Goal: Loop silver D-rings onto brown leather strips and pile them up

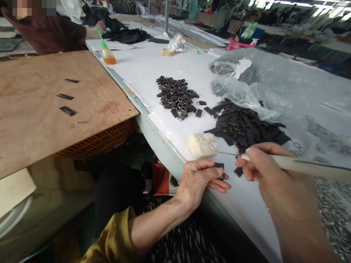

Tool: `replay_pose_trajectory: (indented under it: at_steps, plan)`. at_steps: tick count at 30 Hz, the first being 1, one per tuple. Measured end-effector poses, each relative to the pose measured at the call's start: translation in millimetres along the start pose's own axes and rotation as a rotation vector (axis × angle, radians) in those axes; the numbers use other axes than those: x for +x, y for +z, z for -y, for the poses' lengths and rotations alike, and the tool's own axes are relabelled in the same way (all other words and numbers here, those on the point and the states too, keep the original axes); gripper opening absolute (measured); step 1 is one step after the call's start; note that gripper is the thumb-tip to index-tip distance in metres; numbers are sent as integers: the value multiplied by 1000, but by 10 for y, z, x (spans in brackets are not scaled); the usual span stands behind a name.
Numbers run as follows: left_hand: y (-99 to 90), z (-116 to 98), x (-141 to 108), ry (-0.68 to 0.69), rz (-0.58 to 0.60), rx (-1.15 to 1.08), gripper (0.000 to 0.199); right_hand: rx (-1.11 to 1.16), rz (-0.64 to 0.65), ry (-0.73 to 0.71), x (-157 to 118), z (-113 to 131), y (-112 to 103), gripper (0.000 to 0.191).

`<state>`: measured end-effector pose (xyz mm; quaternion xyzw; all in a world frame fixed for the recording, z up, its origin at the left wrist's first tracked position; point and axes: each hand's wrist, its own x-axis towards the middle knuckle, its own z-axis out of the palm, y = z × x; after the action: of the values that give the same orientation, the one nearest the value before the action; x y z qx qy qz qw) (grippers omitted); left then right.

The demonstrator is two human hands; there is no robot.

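My left hand [201, 179] pinches a small dark strip [219, 170] between thumb and fingers, over the table's near edge. In my right hand [270, 168] is a white pen-like tool [298, 166] with a thin metal tip, which points left toward a cream-coloured block [203, 145]. The block's top is pitted and specked with dark marks. Just beyond my right hand spreads a heap of flat dark strips [244, 124]. Farther left sits a pile of folded dark tabs [175, 93] with metal rings.
A bottle of orange liquid [109, 56] and a tape roll [167, 52] stand farther back. Clear plastic bags [274, 84] cover the right side, near many small metal pieces [333, 215]. On the left, a wooden board [41, 120] bears 3 dark strips; a co-worker's sleeve [55, 34] is beyond.
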<state>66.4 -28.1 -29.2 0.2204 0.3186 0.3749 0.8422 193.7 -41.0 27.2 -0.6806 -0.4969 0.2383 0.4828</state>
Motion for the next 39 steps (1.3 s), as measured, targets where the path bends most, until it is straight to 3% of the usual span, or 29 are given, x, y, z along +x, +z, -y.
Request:
replay_pose_trajectory:
  at_steps: [5,10,21,29,39]
  plan:
    - [-24,-54,-54,43,-2,39,16,82,-79,50,59,-43,177,28]
    - [-100,-109,-77,62,-40,84,17,-49,22,55,53,-29,259,27]
    - [-177,-143,-61,68,-68,76,14,-36,114,50,80,-192,367,26]
    - [-190,-103,-30,65,-56,67,16,-8,131,70,89,-204,349,24]
    - [-185,-93,-45,92,-60,111,14,399,13,182,21,-141,29,16]
